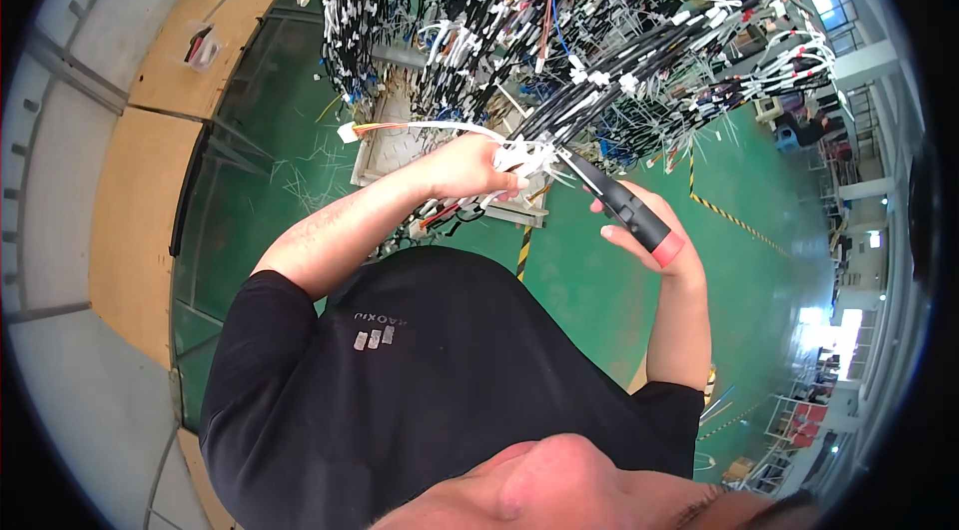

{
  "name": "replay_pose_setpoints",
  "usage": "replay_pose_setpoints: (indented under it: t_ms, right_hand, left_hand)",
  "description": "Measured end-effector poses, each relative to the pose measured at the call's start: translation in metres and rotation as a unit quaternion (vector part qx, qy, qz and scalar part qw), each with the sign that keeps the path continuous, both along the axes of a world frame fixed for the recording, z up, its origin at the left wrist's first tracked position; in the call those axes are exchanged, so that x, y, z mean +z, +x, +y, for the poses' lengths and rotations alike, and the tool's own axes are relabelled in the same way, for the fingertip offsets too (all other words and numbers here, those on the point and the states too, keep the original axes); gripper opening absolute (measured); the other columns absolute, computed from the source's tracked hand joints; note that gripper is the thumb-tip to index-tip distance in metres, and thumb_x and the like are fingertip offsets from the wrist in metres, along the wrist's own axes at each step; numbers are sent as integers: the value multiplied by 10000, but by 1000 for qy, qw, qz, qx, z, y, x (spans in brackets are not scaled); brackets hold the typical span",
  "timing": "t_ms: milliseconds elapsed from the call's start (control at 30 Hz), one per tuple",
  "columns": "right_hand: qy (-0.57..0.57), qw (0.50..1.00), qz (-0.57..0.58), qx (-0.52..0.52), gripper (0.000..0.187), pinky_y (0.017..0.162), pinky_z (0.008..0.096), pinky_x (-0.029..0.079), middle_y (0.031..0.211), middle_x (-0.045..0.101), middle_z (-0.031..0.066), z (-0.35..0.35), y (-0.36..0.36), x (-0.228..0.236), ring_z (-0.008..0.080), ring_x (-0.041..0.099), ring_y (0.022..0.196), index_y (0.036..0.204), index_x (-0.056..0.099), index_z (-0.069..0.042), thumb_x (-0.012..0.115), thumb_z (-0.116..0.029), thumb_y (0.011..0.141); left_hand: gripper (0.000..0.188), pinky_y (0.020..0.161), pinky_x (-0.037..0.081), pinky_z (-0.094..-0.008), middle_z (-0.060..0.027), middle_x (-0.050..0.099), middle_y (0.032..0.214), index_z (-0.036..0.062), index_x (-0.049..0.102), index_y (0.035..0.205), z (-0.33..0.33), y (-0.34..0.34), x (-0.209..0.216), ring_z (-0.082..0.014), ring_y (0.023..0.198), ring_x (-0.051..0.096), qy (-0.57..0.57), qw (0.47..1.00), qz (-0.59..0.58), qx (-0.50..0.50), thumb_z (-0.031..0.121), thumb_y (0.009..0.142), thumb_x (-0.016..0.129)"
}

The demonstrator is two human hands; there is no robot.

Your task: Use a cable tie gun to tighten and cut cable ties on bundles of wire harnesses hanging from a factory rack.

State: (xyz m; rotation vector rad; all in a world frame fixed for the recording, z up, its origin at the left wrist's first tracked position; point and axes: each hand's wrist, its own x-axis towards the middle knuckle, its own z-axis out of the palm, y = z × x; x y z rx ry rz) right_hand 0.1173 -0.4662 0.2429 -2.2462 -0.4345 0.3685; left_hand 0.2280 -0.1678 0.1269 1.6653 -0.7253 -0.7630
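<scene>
My left hand (479,167) is closed around a bundle of wires (529,158) in the middle of the view. A white-sleeved wire with a white connector (348,132) sticks out to the left past that hand. In my right hand (659,215) is a black cable tie gun (629,208) with a red rear end. Its narrow nose points up and left, close to the bundle; whether it touches a tie there is too small to tell. Some right-hand fingers are hidden behind the gun.
Dense black wire harnesses (479,40) with white connectors hang ahead. Beneath them is a pale tray (372,170). Wooden boards (150,200) stand at the left, one bearing a small clear box (203,47). Wire scraps and yellow-black tape (734,218) lie on the green floor (599,300).
</scene>
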Motion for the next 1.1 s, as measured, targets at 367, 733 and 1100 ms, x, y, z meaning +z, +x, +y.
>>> replay_pose_setpoints:
  t_ms: [367, 733, 1100]
  right_hand:
    - [-44, 992, -96, -62, 418, 805, 345, 549, 942, 687, 84, 22, 7, -36, 242, 678, 853, 1142, 720, -9, 629, 4, 734]
    - [-170, 917, -359, -43, 456, 1135, 564, 428, 1144, 637, 163, 18, 5, -51, 390, 634, 1122, 1198, 629, -25, 777, -141, 783]
    - [62, 971, -169, -157, 382, 927, 328, 556, 1173, 683, 149, 23, -47, -90, 256, 690, 1072, 1202, 671, 50, 723, 76, 824]
  left_hand:
    - [309, 824, 531, -410, -101, 659, 952, 61, 766, 1019, 19, 9, 7, -258, 907, 681, 35, 989, -140, -20, 370, 1003, 765]
    - [240, 826, 597, -316, -60, 778, 968, -3, 701, 1225, 26, 27, -13, -142, 884, 740, -86, 981, 173, -37, 132, 1028, 719]
    - [512, 923, 585, -357, -180, 778, 1143, -49, 682, 1269, 22, 54, -29, -266, 1051, 754, -147, 944, 262, -136, 268, 903, 851]
